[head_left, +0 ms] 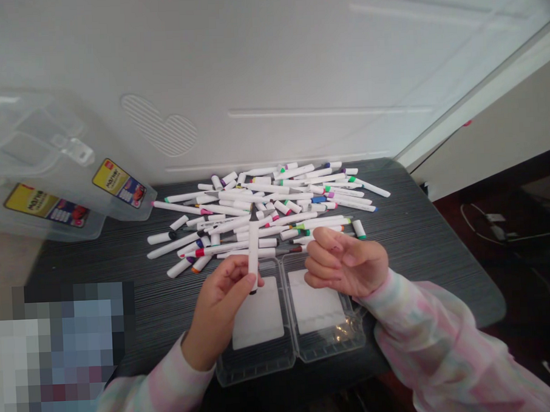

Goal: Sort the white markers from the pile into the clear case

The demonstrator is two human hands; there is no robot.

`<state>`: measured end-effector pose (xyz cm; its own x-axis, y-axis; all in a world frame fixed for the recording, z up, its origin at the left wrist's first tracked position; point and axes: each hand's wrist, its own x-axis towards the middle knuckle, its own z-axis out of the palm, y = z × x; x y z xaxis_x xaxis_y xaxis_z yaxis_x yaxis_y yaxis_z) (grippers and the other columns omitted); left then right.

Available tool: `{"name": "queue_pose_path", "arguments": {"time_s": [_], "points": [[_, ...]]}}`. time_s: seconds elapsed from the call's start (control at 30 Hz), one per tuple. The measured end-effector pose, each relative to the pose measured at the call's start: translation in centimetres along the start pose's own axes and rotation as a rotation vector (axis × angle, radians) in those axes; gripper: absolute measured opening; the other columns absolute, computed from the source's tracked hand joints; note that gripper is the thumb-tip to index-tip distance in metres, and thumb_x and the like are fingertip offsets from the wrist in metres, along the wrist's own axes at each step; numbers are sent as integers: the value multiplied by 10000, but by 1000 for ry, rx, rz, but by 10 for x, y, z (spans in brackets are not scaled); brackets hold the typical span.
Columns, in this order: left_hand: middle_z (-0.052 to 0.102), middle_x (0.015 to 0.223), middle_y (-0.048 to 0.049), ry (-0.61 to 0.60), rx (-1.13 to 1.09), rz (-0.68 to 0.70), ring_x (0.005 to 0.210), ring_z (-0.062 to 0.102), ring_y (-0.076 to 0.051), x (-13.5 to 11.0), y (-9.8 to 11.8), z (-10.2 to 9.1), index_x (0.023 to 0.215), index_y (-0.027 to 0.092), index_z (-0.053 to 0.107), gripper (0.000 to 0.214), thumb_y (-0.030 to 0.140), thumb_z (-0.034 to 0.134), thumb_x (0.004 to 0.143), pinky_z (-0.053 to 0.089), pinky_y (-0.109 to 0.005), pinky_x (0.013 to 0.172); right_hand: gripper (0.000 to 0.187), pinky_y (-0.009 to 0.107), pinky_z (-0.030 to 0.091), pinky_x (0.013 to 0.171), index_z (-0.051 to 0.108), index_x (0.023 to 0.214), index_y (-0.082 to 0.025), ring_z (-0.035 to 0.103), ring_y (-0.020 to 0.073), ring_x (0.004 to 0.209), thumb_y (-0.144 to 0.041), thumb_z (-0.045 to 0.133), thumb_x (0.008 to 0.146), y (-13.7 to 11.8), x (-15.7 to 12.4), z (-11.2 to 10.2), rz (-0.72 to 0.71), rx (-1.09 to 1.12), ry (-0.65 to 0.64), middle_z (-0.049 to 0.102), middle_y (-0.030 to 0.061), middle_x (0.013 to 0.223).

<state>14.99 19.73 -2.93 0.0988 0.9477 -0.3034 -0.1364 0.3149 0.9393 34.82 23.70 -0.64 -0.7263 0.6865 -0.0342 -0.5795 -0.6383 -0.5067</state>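
Observation:
In the head view my left hand (225, 308) pinches a white marker (253, 255) between thumb and fingers. The marker stands nearly upright, its lower end black and a dark tip showing near its upper end. To the right, my right hand (344, 264) hovers with its fingers curled in; whether anything is inside them is hidden. Beneath both hands lies a clear plastic case (292, 345), opened flat, with a white sheet in each half. A wide heap of white markers and loose caps (275, 200) spreads across the table beyond the hands.
Two clear plastic cases (77, 178) with marker labels stand at the left. A white panel (273, 60) rises behind the dark table (441, 265), whose rounded edge is at the right. Cables (494, 227) lie beyond that edge. A pixelated patch covers the lower left.

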Motion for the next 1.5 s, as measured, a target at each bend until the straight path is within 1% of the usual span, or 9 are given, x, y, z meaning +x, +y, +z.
{"name": "queue_pose_path", "arguments": {"time_s": [0.2, 0.53, 0.7, 0.9, 1.03, 1.13, 1.23, 1.3, 1.5], "points": [[594, 658, 9, 7, 2, 3, 647, 534, -134, 0, 2, 1, 806, 177, 574, 103, 234, 550, 724, 396, -240, 613, 233, 240, 262, 514, 284, 599, -173, 313, 75, 469, -107, 506, 572, 2, 1, 0, -34, -28, 39, 289, -55, 506], [588, 657, 20, -17, -23, 6, 635, 520, -113, -1, 2, 1, 805, 186, 573, 84, 224, 543, 737, 388, -221, 600, 230, 238, 259, 526, 297, 606, -168, 348, 80, 501, -88, 508, 565, 3, 2, -2, -64, -53, 28, 296, -47, 514], [586, 654, 5, 0, -9, 5, 637, 523, -130, 0, 3, 2, 806, 171, 570, 104, 232, 549, 725, 391, -236, 604, 222, 239, 259, 519, 309, 600, -170, 352, 88, 498, -87, 511, 558, 4, 2, -2, -72, -65, 34, 312, -47, 504], [589, 663, 15, -17, -20, 3, 644, 524, -124, 0, 2, 1, 804, 186, 572, 87, 231, 544, 735, 388, -233, 611, 219, 240, 259, 507, 319, 588, -173, 352, 92, 489, -88, 517, 548, 5, 1, -3, -78, -75, 45, 322, -48, 494], [593, 657, 8, 7, -34, -18, 632, 526, -133, 0, 0, 1, 808, 178, 571, 106, 239, 555, 722, 385, -241, 602, 233, 242, 253, 501, 312, 581, -175, 340, 91, 479, -97, 530, 551, 5, 2, -4, -68, -89, 55, 322, -51, 491], [598, 650, 9, 22, -85, -14, 632, 519, -130, -1, 2, 0, 839, 176, 573, 135, 230, 557, 717, 377, -242, 607, 236, 241, 240, 496, 303, 579, -174, 314, 86, 470, -102, 527, 558, 4, 4, -4, -65, -94, 56, 317, -51, 488], [602, 620, 8, 20, -165, 14, 617, 507, -129, -1, 7, 1, 966, 171, 550, 260, 202, 551, 709, 366, -255, 613, 234, 243, 231, 502, 293, 577, -171, 297, 85, 476, -100, 516, 561, 4, 4, -5, -63, -101, 65, 315, -47, 488], [598, 594, 6, 9, -242, -1, 576, 493, -129, -1, 11, 2, 1010, 164, 530, 322, 187, 550, 690, 359, -266, 585, 234, 246, 233, 509, 288, 576, -169, 298, 85, 483, -100, 511, 561, 4, 4, -6, -59, -102, 68, 310, -45, 490], [573, 635, -9, -105, -488, -85, 523, 473, -110, -1, 18, 4, 841, 169, 567, 224, 173, 556, 617, 347, -262, 512, 246, 252, 246, 522, 277, 580, -171, 308, 86, 491, -111, 516, 575, 5, 4, -8, -54, -117, 79, 295, -48, 499]]}}
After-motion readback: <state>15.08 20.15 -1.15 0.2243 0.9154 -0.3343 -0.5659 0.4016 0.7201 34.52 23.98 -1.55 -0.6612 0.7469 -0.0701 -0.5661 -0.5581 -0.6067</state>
